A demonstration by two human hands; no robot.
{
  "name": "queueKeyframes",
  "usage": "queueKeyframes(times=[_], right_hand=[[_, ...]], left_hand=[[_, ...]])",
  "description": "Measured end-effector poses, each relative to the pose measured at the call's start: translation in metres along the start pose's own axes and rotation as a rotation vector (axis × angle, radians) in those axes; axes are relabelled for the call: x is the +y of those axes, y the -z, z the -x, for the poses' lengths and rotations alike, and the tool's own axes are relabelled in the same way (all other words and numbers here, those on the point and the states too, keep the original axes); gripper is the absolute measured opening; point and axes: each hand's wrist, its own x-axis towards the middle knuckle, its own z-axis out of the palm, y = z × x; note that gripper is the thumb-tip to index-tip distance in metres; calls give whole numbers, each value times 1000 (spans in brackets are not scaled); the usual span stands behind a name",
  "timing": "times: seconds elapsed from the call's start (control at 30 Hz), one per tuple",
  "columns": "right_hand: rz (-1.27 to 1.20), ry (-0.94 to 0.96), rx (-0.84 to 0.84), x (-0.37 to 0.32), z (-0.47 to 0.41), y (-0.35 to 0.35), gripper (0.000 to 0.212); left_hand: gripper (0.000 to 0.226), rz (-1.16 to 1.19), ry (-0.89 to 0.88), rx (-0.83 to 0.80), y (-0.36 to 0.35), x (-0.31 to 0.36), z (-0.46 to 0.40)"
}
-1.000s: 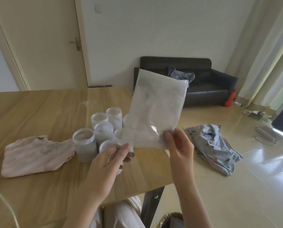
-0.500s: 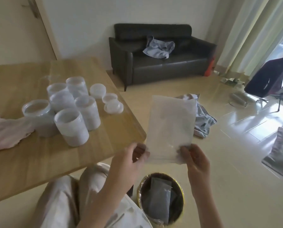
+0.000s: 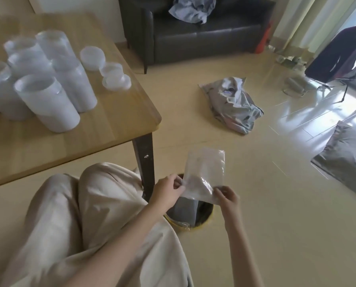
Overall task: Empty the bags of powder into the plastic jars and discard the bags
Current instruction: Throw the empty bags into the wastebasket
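I hold a flat, see-through plastic bag (image 3: 204,174) upright by its lower edge, just above a round waste bin (image 3: 202,221) on the floor. My left hand (image 3: 169,188) pinches the bag's lower left corner and my right hand (image 3: 227,196) pinches its lower right corner. Another bag (image 3: 185,210) lies inside the bin. Several white plastic jars (image 3: 46,102) holding powder stand uncapped on the wooden table (image 3: 115,121) at the left, with three lids (image 3: 116,81) beside them.
The table's dark leg (image 3: 145,162) stands right beside the bin, and my knees in beige trousers (image 3: 90,214) are under the table edge. Crumpled grey cloth (image 3: 233,106) and a grey cushion (image 3: 348,162) lie on the tiled floor. A black sofa (image 3: 193,32) stands behind.
Both hands carried the bag away from the jars on the table, to the right and down, until it hangs over the bin. My view tilted down towards the floor.
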Motion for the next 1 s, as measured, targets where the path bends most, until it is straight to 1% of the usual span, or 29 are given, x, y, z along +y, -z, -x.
queueKeyframes(times=[0.17,0.33,0.4,0.47,0.53,0.67,0.77,0.8,0.87,1.0], right_hand=[[102,-193,-14,34,-1,-8,9],[201,-241,-40,50,-2,-15,8],[255,-251,-50,53,-5,-18,24],[328,-288,-46,55,-8,-18,39],[404,-352,-29,57,-11,-16,42],[410,-402,-46,60,-15,-7,37],[393,-401,-86,55,-13,-4,19],[384,-394,-106,51,-12,-4,16],[368,-368,-138,40,-14,-7,21],[431,-237,-204,4,-16,-16,11]], left_hand=[[13,-166,102,-83,-28,-25,-14],[13,-269,136,-104,-41,-34,-20],[15,-319,137,-114,-42,-37,-20],[26,-407,127,-125,-41,-39,-20],[35,-491,110,-111,-38,-41,-19],[32,-511,86,-95,-25,-44,-20],[28,-504,51,-72,-17,-40,-21],[27,-506,42,-65,-13,-36,-21],[27,-521,8,-41,-7,-29,-21],[27,-536,-60,9,8,-9,-19]])
